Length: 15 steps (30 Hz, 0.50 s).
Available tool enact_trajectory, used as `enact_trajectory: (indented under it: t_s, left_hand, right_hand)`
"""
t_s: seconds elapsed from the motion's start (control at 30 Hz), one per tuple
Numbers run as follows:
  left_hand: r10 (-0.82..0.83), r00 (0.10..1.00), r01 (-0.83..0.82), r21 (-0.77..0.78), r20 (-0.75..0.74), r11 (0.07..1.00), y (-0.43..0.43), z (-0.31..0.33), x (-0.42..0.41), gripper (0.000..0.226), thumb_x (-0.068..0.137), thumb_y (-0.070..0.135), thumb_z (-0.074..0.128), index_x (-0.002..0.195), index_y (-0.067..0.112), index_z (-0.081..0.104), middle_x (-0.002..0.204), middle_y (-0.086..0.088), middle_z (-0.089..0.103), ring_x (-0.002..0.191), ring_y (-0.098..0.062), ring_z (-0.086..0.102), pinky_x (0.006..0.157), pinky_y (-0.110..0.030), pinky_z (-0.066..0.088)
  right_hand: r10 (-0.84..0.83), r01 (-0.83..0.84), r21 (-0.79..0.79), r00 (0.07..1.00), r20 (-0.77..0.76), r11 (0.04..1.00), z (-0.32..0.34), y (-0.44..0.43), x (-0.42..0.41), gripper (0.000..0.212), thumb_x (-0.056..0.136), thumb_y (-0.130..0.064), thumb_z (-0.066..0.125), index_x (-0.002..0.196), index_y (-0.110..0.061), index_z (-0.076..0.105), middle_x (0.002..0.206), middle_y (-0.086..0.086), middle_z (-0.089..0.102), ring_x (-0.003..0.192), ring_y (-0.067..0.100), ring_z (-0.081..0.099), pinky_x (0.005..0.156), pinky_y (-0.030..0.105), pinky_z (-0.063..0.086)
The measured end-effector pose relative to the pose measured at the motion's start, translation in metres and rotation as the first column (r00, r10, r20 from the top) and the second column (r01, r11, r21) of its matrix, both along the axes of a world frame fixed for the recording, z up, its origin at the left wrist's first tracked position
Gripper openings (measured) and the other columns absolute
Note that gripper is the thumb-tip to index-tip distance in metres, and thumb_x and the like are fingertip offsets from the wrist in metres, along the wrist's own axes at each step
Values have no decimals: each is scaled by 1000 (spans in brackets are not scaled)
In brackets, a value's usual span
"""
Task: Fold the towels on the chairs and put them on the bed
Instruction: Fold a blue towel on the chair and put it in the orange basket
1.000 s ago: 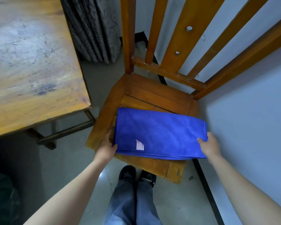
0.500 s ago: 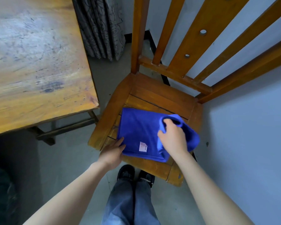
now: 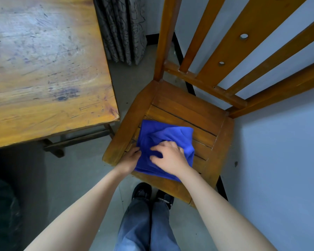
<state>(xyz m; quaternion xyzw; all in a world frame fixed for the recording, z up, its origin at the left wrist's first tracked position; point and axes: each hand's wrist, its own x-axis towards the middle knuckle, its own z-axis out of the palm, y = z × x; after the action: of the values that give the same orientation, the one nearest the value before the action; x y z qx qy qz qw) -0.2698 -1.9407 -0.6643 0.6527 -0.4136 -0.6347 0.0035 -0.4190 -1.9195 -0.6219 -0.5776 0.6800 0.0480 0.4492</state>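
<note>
A blue towel [image 3: 159, 134] lies folded into a small square on the front left part of the wooden chair seat [image 3: 190, 115]. Its top layer is still puckered near the middle. My right hand [image 3: 168, 156] rests flat on top of the towel, fingers spread and pointing left. My left hand [image 3: 130, 159] pinches the towel's near left edge at the seat's front rim. The bed is not in view.
A worn wooden table [image 3: 43, 69] stands to the left, its corner close to the chair. The chair's slatted back [image 3: 243, 51] rises against a pale wall on the right. A grey curtain [image 3: 121, 28] hangs behind. My legs and shoes [image 3: 149, 194] stand at the chair's front.
My right hand carried the towel's right end over to the left, halving the long strip, and now presses down on it. My left hand stayed at the left edge.
</note>
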Motion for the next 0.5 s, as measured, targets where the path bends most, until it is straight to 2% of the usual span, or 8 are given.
enact_trajectory:
  t_s: [0.03, 0.1, 0.13, 0.17, 0.23, 0.3, 0.4, 0.5]
  left_hand:
    - [-7, 1000, 7, 7, 17, 1000, -1, 0, -1, 42, 100, 24, 35, 140, 11, 36, 148, -9, 34, 133, -26, 35, 102, -29, 32]
    - [-26, 999, 26, 4, 35, 1000, -1, -2, -4, 46, 98, 28, 41, 141, 13, 34, 147, -8, 35, 133, -26, 36, 102, -31, 34]
    - [-43, 997, 45, -27, 57, 999, 0, -3, -5, 49, 96, 29, 45, 141, 14, 33, 145, -7, 38, 131, -26, 39, 100, -33, 37]
    - [-68, 990, 79, -88, 121, 993, 1, -3, -7, 50, 95, 29, 48, 141, 16, 32, 142, -7, 42, 126, -27, 44, 96, -35, 41]
    - [-67, 950, 148, -249, 305, 957, 5, 0, -12, 43, 94, 30, 48, 134, 19, 40, 130, -5, 51, 111, -26, 54, 86, -38, 50]
    - [-53, 936, 186, -359, 349, 915, 8, 3, -23, 29, 94, 34, 47, 116, 17, 53, 113, -3, 56, 96, -23, 57, 78, -38, 52]
    - [-110, 976, 163, -288, 190, 944, 7, 6, -50, 28, 92, 40, 48, 86, 15, 56, 93, -2, 58, 85, -22, 57, 68, -32, 45]
    - [100, 995, -97, -165, 10, 981, -1, 12, -71, 23, 90, 35, 54, 81, 14, 55, 82, 2, 60, 78, -18, 56, 60, -28, 40]
  right_hand:
    - [-167, 169, -84, 985, 34, 982, -1, 5, -3, 31, 92, -31, 48, 120, -24, 59, 124, 0, 57, 121, 23, 44, 104, 44, 32]
    - [-474, 470, -234, 880, 44, 851, -5, 21, -15, 20, 92, -22, 50, 104, -16, 64, 104, 1, 66, 101, 22, 57, 90, 39, 45]
    - [-547, 524, -269, 837, -12, 808, -7, 30, -23, 19, 92, -20, 51, 105, -15, 63, 102, 2, 66, 99, 22, 57, 85, 35, 46]
    - [-567, 525, -283, 818, -92, 803, -11, 39, -30, 22, 91, -20, 52, 111, -15, 61, 106, 4, 64, 102, 23, 55, 83, 32, 46]
    - [-514, 470, -219, 827, -227, 855, -18, 50, -41, 38, 90, -28, 55, 126, -16, 51, 121, 7, 55, 110, 24, 48, 85, 31, 43]
    - [-438, 420, -126, 859, -264, 899, -23, 54, -45, 56, 88, -41, 57, 136, -19, 38, 132, 7, 45, 117, 25, 43, 88, 32, 45]
    - [-329, 321, -79, 888, -320, 944, -26, 52, -41, 72, 83, -53, 58, 140, -23, 26, 136, 6, 36, 120, 27, 40, 86, 33, 46]
    - [-285, 278, -71, 893, -347, 958, -27, 49, -30, 71, 82, -56, 57, 139, -26, 26, 139, 6, 29, 122, 28, 36, 90, 34, 41]
